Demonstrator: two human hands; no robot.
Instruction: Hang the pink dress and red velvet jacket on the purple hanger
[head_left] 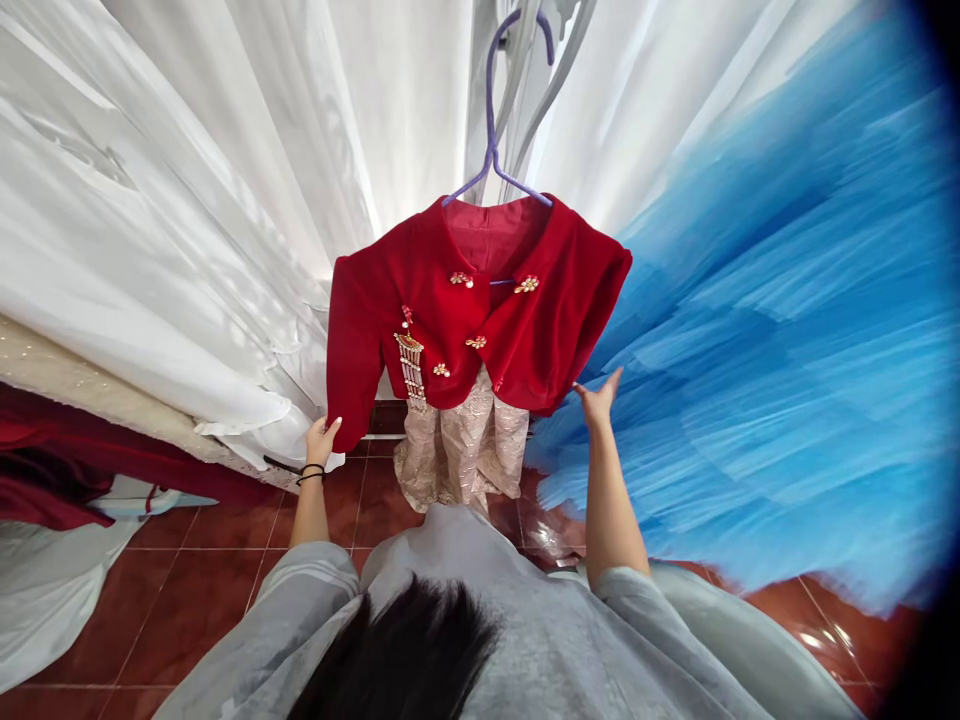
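Note:
A red velvet jacket [555,330] with jewelled flower clasps and a beaded tassel pendant [409,362] hangs on a purple hanger [491,120]. My left hand [319,442], a dark band at its wrist, pinches the cuff of the sleeve on the left and draws it downward. At the jacket's lower right edge is my right hand [598,402], its fingers spread, one fingertip touching the red cloth. Below the jacket hangs a pale pink-gold patterned skirt [461,450], its upper part hidden.
White drapes or gowns [187,200] fill the left and back. A blue tulle skirt [750,330] spreads along the right. Dark red cloth [67,450] lies at lower left. A grey-white stand [517,90] holds the hanger above a red tiled floor [217,580].

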